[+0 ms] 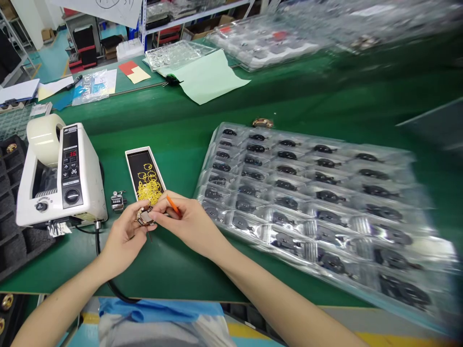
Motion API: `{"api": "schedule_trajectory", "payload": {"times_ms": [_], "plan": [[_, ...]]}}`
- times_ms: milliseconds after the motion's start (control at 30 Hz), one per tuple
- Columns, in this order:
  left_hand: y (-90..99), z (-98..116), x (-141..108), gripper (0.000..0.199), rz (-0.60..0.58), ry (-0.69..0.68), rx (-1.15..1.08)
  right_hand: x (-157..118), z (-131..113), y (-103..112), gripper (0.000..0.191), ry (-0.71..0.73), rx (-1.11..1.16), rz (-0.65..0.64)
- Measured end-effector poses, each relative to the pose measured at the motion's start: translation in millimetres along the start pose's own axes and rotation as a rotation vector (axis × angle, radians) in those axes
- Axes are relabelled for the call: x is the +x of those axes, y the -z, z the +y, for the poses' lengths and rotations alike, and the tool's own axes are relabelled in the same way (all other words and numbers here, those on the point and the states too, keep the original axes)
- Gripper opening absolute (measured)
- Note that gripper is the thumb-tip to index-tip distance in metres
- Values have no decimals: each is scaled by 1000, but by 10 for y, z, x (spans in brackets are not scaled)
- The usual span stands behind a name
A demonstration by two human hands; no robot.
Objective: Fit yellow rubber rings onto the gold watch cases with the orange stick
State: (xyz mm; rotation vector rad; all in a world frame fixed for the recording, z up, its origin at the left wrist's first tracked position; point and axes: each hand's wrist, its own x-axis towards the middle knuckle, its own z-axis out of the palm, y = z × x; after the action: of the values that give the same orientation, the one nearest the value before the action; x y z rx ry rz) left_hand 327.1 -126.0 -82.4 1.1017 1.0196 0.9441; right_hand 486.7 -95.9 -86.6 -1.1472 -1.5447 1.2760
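Observation:
My left hand (125,238) pinches a small round metal-and-brown part (145,217), with a thin dark wire or pin hanging below it. My right hand (191,226) holds a thin orange stick (174,206), and its fingers meet the round part. Just behind both hands lies an open narrow box (135,151) with a black lining, holding a heap of small yellow rings (149,186). To the right of my right hand stretches a clear plastic blister tray (208,185) with rows of black parts.
A white tape dispenser (61,173) and a small hand tally counter (118,201) stand left of my hands, beside a black foam tray (14,207). A round gold-brown part (262,123) lies beyond the blister tray. Further trays and papers cover the green bench behind.

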Motion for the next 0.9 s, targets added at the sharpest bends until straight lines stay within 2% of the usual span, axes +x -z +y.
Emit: {"api": "schedule_trajectory", "payload": {"times_ms": [300, 533, 600, 733, 833, 900], "plan": [[-6, -76, 8, 36, 25, -25, 44, -27, 47, -109, 19, 35, -171, 109], [-55, -110, 37, 27, 209, -71, 74, -74, 58, -184, 16, 109, -274, 192], [-58, -105, 37, 28, 227, -79, 50, -70, 63, -180, 12, 94, -278, 163], [-49, -102, 32, 30, 206, -83, 15, -52, 59, -151, 13, 120, -294, 64], [-21, -111, 38, 25, 149, -100, 61, -49, 61, -129, 15, 227, -347, 77], [13, -105, 44, 15, 99, -127, 173, -53, 74, -111, 15, 307, -401, 86]]}}
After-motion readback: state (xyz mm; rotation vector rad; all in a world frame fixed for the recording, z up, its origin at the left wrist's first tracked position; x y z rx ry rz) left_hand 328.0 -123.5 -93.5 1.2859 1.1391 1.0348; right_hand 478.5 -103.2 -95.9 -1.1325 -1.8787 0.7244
